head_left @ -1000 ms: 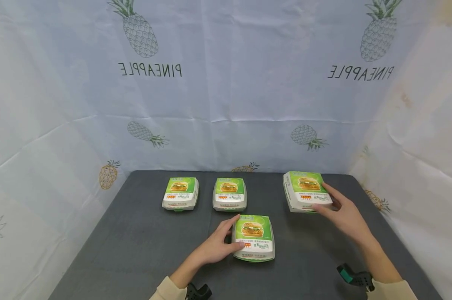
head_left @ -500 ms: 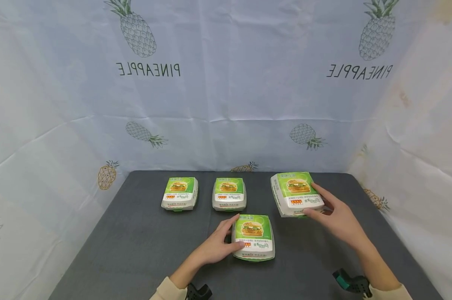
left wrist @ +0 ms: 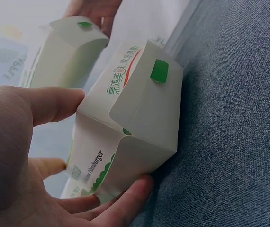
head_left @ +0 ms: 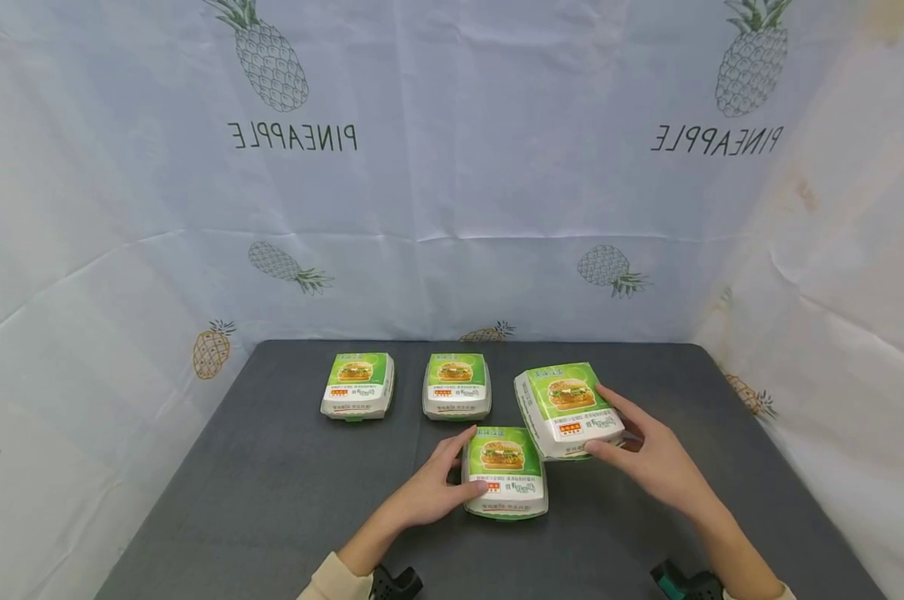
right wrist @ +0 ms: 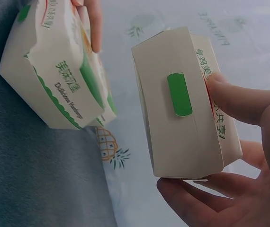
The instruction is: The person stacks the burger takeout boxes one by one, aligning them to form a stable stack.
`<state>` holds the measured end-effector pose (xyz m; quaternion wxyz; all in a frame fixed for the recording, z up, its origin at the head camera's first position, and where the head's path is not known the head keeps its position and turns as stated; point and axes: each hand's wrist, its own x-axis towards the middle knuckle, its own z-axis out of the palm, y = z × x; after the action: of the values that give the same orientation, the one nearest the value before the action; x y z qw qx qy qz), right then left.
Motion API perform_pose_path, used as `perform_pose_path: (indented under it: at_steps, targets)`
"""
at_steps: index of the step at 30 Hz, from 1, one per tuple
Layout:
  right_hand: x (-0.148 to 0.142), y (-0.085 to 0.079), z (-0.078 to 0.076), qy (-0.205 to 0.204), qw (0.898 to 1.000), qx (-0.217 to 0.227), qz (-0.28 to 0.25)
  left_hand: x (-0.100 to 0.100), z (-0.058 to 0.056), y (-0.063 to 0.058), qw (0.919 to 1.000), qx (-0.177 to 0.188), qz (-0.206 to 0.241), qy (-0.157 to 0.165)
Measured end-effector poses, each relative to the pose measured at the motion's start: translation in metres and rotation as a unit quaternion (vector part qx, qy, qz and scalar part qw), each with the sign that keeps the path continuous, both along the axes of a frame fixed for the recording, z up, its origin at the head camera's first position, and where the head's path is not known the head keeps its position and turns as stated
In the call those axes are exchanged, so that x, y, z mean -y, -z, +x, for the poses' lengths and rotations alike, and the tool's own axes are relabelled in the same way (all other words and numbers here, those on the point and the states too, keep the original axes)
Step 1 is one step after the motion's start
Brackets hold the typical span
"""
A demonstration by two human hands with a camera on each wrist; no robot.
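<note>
My left hand (head_left: 431,493) grips a green and white hamburger box (head_left: 506,487) by its left side, thumb on the near part of the lid. This box stands flat on the dark tabletop. In the left wrist view the fingers (left wrist: 132,196) reach along the box's side. A second hamburger box (head_left: 567,408) hangs in the air just behind and to the right, gripped from its right side by my right hand (head_left: 650,468). It is slightly turned, and its underside shows free of the table in the right wrist view, with a green tab (right wrist: 180,94) on its front.
Two more hamburger boxes stand in a row at the back: one at the left (head_left: 357,386) and one in the middle (head_left: 456,386). The dark table (head_left: 287,500) meets a white pineapple-print cloth (head_left: 452,167) behind and at both sides.
My right hand has carried its hamburger box leftward and nearer, from the back right to beside the box in my left hand. The left hand has stayed in place.
</note>
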<state>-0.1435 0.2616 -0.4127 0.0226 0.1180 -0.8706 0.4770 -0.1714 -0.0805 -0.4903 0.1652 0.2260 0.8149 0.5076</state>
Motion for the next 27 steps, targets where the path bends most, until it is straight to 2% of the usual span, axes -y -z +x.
perform_pose_path:
  at_steps: [10,27]
  targets:
    - [0.011,0.013,0.001,-0.014,1.000,0.003,0.006,0.000,-0.002,0.001,1.0000,0.002,-0.001,0.000]
    - [0.021,0.026,-0.002,-0.024,0.999,0.026,-0.003,0.001,-0.002,0.000,1.0000,-0.001,-0.002,-0.001]
